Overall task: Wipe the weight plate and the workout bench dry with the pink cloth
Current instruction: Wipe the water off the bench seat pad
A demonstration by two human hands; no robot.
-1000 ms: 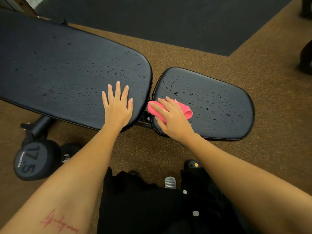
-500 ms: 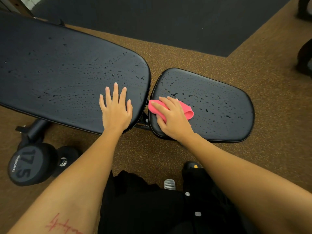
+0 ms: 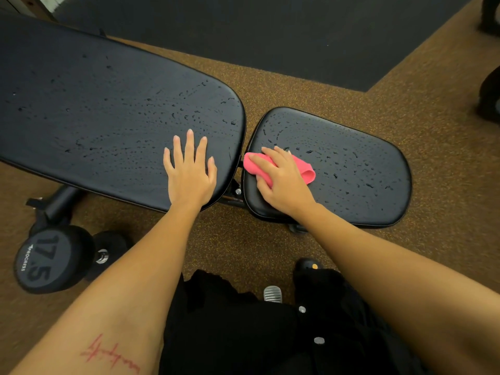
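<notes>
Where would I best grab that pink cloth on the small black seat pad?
Probably the folded end of the pink cloth poking out beyond the right hand, pinched from above on its right: it lies flat on the black seat pad, and the hand covers the rest.

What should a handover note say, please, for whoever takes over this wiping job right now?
Left hand: flat, fingers straight, resting on the long pad near its seat end.
Right hand: pressing the cloth onto the seat pad, at its corner nearest the long pad.
Done: nothing visibly dry; droplets cover both pads.
Left: wipe the seat pad, then the long pad. The plate is not in view, so find it and wipe it too. A dumbbell lies on the floor by the bench.
</notes>
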